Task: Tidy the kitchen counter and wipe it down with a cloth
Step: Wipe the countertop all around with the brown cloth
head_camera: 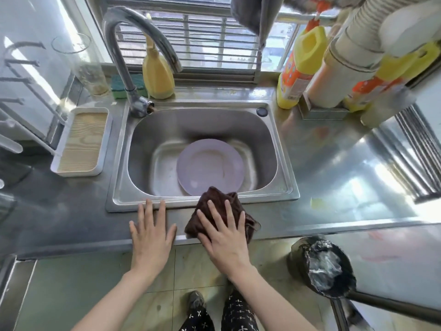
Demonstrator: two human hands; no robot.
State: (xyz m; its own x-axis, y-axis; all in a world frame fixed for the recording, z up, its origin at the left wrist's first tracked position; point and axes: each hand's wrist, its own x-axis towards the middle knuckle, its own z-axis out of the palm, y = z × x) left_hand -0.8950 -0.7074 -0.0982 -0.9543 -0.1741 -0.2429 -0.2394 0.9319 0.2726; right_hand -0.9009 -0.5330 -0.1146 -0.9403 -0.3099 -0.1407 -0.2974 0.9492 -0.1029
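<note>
Cloth (220,215), dark brown and bunched, lies on the narrow front strip of the steel counter (334,168), its far corner lapping over the rim of the sink (284,187) just above the lilac plate (210,167). A hard push forward could tip it into the basin; a pull back could drag it off the counter's edge (the strip is thin). The right hand (225,231) presses flat on top, fingers spread and not gripping, cloth underneath. The left hand (151,231) rests open just beside it, holding nothing.
</note>
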